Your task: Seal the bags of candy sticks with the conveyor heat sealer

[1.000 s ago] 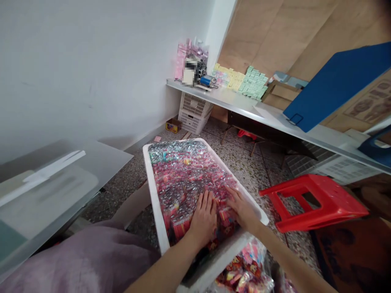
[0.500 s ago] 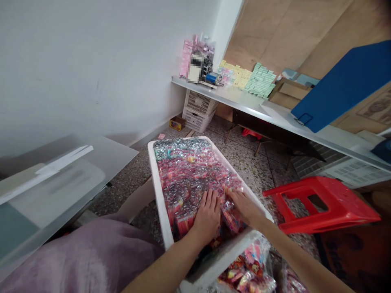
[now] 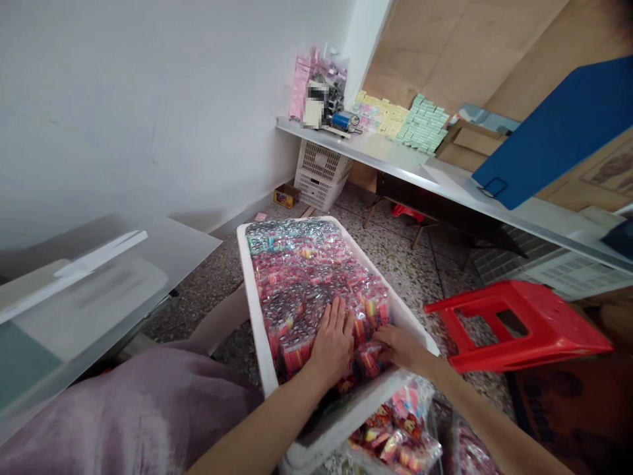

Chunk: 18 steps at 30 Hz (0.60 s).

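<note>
Glossy pink-and-red plastic-wrapped packets (image 3: 311, 267) fill a rectangular white foam box (image 3: 256, 323), lower centre; my left hand (image 3: 334, 343) lies flat on them, fingers extended; my right hand (image 3: 403, 349) curls beside one, grip unclear.

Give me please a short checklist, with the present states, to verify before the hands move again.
1. Left hand lies on the wrapped packets: ok.
2. Right hand is at a near-end packet: ok.
3. Right hand has a firm grip: cannot tell, fingers partly hidden.
4. White box is open on top: ok.
5. Box is well supported: cannot tell, underside hidden.
6. Red stool is outside the box: ok.
</note>
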Each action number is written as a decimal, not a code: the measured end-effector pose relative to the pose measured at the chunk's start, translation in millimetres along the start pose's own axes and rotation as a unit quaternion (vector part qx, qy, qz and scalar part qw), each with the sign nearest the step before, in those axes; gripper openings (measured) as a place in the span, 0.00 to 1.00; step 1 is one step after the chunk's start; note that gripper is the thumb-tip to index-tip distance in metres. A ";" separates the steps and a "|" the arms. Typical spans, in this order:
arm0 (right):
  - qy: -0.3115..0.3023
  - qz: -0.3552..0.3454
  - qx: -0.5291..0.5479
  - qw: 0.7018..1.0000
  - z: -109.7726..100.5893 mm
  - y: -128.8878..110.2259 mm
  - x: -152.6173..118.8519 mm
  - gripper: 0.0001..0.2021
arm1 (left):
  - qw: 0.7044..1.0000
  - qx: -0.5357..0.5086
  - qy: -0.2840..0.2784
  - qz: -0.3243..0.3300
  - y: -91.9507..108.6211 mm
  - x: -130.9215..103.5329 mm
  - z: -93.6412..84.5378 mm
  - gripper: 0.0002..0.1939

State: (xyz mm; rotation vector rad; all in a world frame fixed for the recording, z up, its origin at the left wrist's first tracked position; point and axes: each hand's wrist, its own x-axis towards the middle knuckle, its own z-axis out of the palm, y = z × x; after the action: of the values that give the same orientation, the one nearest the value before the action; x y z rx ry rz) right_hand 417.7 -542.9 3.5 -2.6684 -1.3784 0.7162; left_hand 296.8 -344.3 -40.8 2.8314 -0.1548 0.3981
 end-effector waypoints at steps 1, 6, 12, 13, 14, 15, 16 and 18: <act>0.001 -0.008 0.002 1.000 1.2 0.2 -0.5 0.08 | 1.000 -0.003 -0.005 0.005 -0.8 0.3 -1.5 0.37; 0.036 -0.033 0.020 0.999 3.3 7.1 -0.4 0.08 | 0.999 -0.007 -0.003 0.046 -2.6 0.5 -6.5 0.36; 0.107 -0.049 0.062 0.991 -12.1 31.5 1.0 0.11 | 0.998 0.003 -0.014 0.054 -1.1 1.7 -4.8 0.40; 0.121 -0.052 0.066 0.989 -16.4 36.1 2.5 0.11 | 0.998 0.003 -0.015 0.056 -1.2 2.1 -4.3 0.40; 0.136 -0.053 0.069 0.987 -20.5 40.6 4.7 0.12 | 0.998 0.002 -0.017 0.060 -1.6 2.4 -3.8 0.40; 0.152 -0.053 0.069 0.985 -24.5 44.8 7.6 0.11 | 0.998 0.000 -0.020 0.064 -2.1 2.6 -3.3 0.39; 0.165 -0.054 0.068 0.982 -28.0 48.6 11.1 0.10 | 0.997 -0.002 -0.024 0.067 -2.6 2.8 -2.9 0.39; 0.182 -0.055 0.060 0.980 -33.3 54.4 19.1 0.06 | 0.997 -0.006 -0.031 0.071 -3.5 2.7 -2.3 0.37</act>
State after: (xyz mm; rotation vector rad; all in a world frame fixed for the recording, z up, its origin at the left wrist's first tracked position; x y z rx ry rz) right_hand 482.5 -555.2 12.2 -2.4480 -1.3224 0.2698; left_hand 299.3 -340.4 -38.8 2.8321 -0.3706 0.3370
